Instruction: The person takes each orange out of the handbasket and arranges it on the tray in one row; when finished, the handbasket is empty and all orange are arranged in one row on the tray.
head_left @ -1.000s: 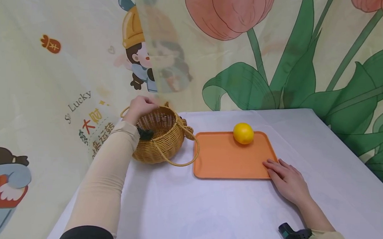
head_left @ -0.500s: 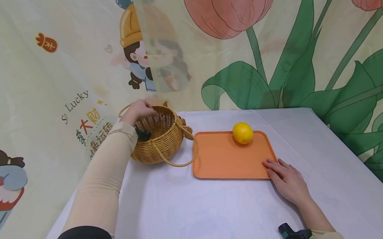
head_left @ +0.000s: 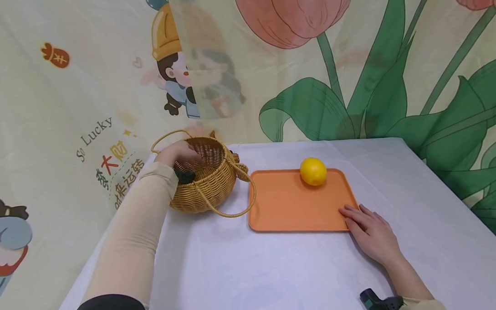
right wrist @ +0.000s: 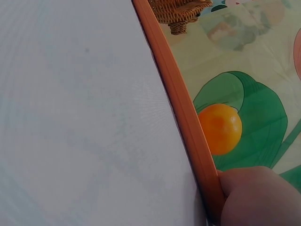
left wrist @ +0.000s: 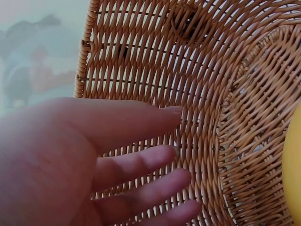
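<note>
My left hand (head_left: 177,153) reaches down through the mouth of a round wicker basket (head_left: 207,190). In the left wrist view its fingers are loosely extended, with nothing held in sight. Deeper inside the basket, a smooth yellow thing (left wrist: 292,169) shows partly at that view's right edge; its kind cannot be told. Right of the basket lies an orange rectangular tray (head_left: 293,206), bearing a round yellow fruit (head_left: 313,171) near its back edge. On the tray's front right corner rests my right hand (head_left: 372,234), fingers fairly straight, the thumb (right wrist: 261,195) touching the rim in the right wrist view.
A white cloth (head_left: 244,273) covers the table. One thin basket handle (head_left: 237,215) droops toward the tray's left edge; another handle (head_left: 166,136) stands behind the left hand. A printed curtain (head_left: 218,72) hangs close behind the table.
My left hand has lowered from above the basket's rim into its opening. The right hand, tray and fruit keep their places; the head view has shifted slightly.
</note>
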Action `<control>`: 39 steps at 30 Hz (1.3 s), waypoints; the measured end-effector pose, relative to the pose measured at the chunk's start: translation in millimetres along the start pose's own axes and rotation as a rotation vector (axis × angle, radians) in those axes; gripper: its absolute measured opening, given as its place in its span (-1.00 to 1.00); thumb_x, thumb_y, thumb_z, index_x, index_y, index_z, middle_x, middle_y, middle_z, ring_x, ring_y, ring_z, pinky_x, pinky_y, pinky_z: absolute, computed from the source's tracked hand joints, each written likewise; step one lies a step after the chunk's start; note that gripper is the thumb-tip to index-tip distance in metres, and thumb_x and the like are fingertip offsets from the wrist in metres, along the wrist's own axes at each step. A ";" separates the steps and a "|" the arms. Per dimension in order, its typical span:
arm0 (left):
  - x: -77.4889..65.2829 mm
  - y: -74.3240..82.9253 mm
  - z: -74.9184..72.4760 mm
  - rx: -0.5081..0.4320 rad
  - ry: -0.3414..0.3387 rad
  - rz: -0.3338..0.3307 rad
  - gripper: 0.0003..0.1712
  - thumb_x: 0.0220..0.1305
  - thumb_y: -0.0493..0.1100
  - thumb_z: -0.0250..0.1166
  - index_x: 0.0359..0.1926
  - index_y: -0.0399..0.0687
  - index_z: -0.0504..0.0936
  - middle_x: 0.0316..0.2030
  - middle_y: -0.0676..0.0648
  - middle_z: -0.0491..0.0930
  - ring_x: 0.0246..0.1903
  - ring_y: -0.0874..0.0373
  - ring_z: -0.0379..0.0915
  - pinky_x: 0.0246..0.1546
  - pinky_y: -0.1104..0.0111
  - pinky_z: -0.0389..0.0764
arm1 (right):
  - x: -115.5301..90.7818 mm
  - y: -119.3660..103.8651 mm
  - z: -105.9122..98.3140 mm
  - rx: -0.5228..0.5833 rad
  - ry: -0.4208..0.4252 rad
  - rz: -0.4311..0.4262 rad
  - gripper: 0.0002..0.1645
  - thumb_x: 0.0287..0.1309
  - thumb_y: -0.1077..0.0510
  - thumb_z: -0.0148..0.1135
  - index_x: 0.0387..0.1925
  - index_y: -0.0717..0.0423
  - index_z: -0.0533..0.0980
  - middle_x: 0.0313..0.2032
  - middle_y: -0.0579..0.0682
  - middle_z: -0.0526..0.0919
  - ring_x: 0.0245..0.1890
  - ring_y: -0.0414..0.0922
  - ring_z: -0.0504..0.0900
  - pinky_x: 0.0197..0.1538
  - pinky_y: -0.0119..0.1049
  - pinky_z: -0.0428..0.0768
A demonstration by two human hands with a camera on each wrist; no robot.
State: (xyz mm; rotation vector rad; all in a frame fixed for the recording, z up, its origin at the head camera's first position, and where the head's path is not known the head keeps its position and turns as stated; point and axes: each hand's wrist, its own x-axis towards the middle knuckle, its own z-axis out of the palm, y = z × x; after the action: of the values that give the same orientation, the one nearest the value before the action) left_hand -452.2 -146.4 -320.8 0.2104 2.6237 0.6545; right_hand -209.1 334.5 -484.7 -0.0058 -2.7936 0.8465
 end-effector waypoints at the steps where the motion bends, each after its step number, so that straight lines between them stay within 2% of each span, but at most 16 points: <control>1: 0.0 -0.6 0.5 -0.005 -0.025 -0.007 -0.37 0.41 0.05 0.28 0.23 -0.38 0.50 0.17 -0.36 0.53 0.04 -0.21 0.60 0.03 0.04 0.63 | 0.1 -0.2 0.0 0.000 0.000 0.000 -0.51 0.54 -0.01 0.06 0.32 0.12 0.53 0.37 0.25 0.44 0.46 0.36 0.11 0.45 0.37 -0.11; 6: 1.3 -0.7 4.5 0.010 -0.155 -0.021 -0.26 0.44 0.07 0.24 0.36 -0.42 0.36 0.21 -0.40 0.50 0.18 -0.26 0.48 0.20 0.04 0.53 | 0.7 -1.6 -0.2 -0.001 -0.008 -0.001 -0.50 0.54 -0.02 0.06 0.33 0.11 0.53 0.37 0.25 0.43 0.47 0.36 0.11 0.45 0.37 -0.11; 11: 0.8 2.0 7.8 0.016 -0.301 -0.040 -0.26 0.46 0.06 0.18 0.41 -0.40 0.34 0.38 -0.41 0.32 0.40 -0.29 0.20 0.38 0.02 0.31 | 1.6 -2.0 -0.3 0.003 -0.007 -0.003 -0.50 0.54 -0.01 0.06 0.33 0.12 0.53 0.37 0.25 0.43 0.47 0.36 0.11 0.46 0.36 -0.12; 13: -0.7 2.9 8.3 0.015 -0.349 -0.063 -0.24 0.43 0.07 0.20 0.43 -0.36 0.33 0.46 -0.42 0.19 0.46 -0.30 0.08 0.44 0.00 0.21 | 2.0 -1.7 -0.4 0.001 -0.004 -0.005 -0.50 0.54 -0.02 0.06 0.33 0.12 0.53 0.37 0.25 0.43 0.47 0.36 0.11 0.45 0.36 -0.11; 16: -3.8 3.8 8.7 -0.003 -0.409 -0.131 -0.19 0.35 0.10 0.24 0.43 -0.31 0.31 0.48 -0.38 0.11 0.47 -0.23 0.02 0.46 0.03 0.15 | 2.4 -1.4 -1.0 -0.003 -0.005 -0.005 -0.50 0.55 -0.03 0.05 0.33 0.11 0.53 0.38 0.24 0.43 0.47 0.36 0.11 0.45 0.36 -0.12; 18: -5.1 4.3 9.2 -0.052 -0.433 -0.189 -0.17 0.29 0.09 0.29 0.41 -0.31 0.29 0.44 -0.31 0.13 0.42 -0.14 0.06 0.44 0.09 0.19 | 2.6 -1.3 -1.3 -0.005 -0.006 -0.003 -0.49 0.55 -0.04 0.04 0.33 0.11 0.53 0.38 0.24 0.43 0.47 0.35 0.11 0.45 0.37 -0.11; 21: -4.8 4.9 11.3 -0.095 -0.449 -0.244 -0.22 0.24 0.06 0.31 0.33 -0.30 0.33 0.31 -0.23 0.21 0.25 -0.03 0.16 0.31 0.21 0.34 | 2.6 -0.8 -1.4 -0.007 -0.010 0.000 -0.49 0.54 -0.05 0.05 0.33 0.11 0.53 0.38 0.25 0.43 0.47 0.35 0.11 0.44 0.38 -0.12; 25: -2.0 5.3 15.3 -0.083 -0.463 -0.289 -0.31 0.18 0.06 0.34 0.20 -0.28 0.44 0.16 -0.19 0.32 0.12 0.01 0.27 0.13 0.29 0.47 | 2.6 0.1 -1.0 -0.007 -0.018 0.005 -0.49 0.54 -0.05 0.05 0.33 0.11 0.53 0.38 0.25 0.43 0.47 0.36 0.11 0.45 0.37 -0.11; 28: -1.4 6.8 16.6 -0.080 -0.513 -0.323 -0.47 0.19 0.04 0.29 0.04 -0.24 0.52 0.02 -0.14 0.44 0.01 0.06 0.36 0.04 0.33 0.52 | 2.5 0.6 -0.6 -0.003 -0.023 0.009 -0.49 0.55 -0.05 0.04 0.34 0.11 0.53 0.38 0.25 0.42 0.47 0.36 0.10 0.45 0.37 -0.12; 32: -1.9 10.1 15.9 -0.070 -0.592 -0.342 -0.63 0.29 0.04 0.19 -0.10 -0.17 0.56 -0.12 -0.07 0.53 -0.08 0.14 0.44 0.01 0.38 0.54 | 2.3 1.1 -0.2 0.000 -0.026 0.012 -0.49 0.55 -0.05 0.04 0.34 0.11 0.53 0.38 0.25 0.42 0.47 0.36 0.09 0.44 0.38 -0.12; 36: -0.2 11.3 15.4 -0.050 -0.621 -0.361 -0.62 0.33 0.05 0.18 -0.10 -0.19 0.59 -0.12 -0.09 0.54 -0.07 0.16 0.46 0.05 0.39 0.54 | 2.2 1.4 -0.1 -0.002 -0.024 0.012 -0.49 0.55 -0.05 0.04 0.34 0.11 0.53 0.38 0.25 0.42 0.47 0.36 0.10 0.45 0.38 -0.13; 39: -0.2 11.7 15.8 -0.041 -0.604 -0.382 -0.54 0.33 0.08 0.20 -0.03 -0.24 0.59 -0.08 -0.12 0.53 -0.04 0.12 0.45 0.09 0.36 0.54 | 2.2 1.8 0.7 -0.004 -0.016 0.011 -0.49 0.55 -0.05 0.04 0.33 0.11 0.53 0.38 0.25 0.42 0.47 0.36 0.10 0.45 0.37 -0.12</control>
State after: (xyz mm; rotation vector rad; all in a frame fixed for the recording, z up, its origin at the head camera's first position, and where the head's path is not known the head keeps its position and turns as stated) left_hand -444.6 -129.7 -327.7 -0.0959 1.9907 0.4248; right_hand -211.5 335.8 -485.8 -0.0146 -2.8127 0.8467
